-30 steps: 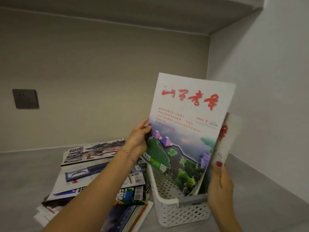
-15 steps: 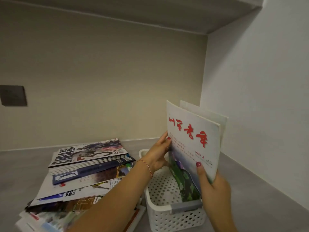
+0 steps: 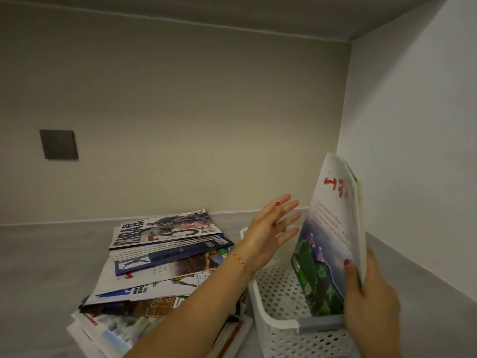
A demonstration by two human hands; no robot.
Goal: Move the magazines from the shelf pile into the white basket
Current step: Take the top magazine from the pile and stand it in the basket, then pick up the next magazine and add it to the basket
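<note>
So, left to right:

pile: slanted stack of glossy magazines (image 3: 165, 257) on the grey shelf, just left of the basket, long edges running left-right-ish

left hand (image 3: 268, 233): fingers spread and straight, holding nothing, hovering over the basket's left rim, right beside the pile, so it's the nearer one for the next grab

basket: white perforated plastic basket (image 3: 281, 329), mostly bare inside

magazine: white-covered magazine with red lettering (image 3: 330, 241), standing upright on its short edge in the basket's right side

right hand (image 3: 371, 301): thumb and fingers pinching that magazine's near edge
</note>
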